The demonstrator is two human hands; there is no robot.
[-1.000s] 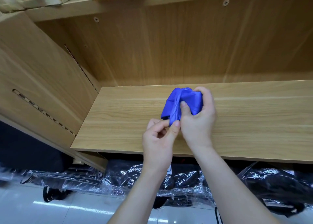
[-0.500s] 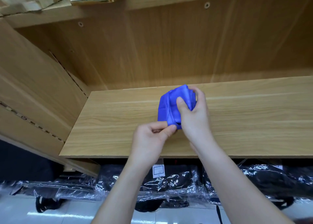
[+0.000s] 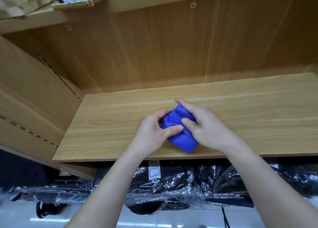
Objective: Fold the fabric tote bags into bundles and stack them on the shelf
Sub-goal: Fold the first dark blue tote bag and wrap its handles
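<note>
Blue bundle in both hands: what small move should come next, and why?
Probably push the gathered fold in with the thumbs to lock the wrap. The left hand and right hand both grip the bundle above the shelf, near its front edge. Creases bunch where the thumbs meet, so it looks not yet secured. Letting go now might let it spring open.

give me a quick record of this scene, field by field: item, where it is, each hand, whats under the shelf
item: blue fabric bundle, bunched small
place: on or just above the wooden shelf, near its front edge
left hand: grips the bundle's left side, thumb on top
right hand: holds it from the right, fingers over it
below shelf: black bags in clear plastic
</note>
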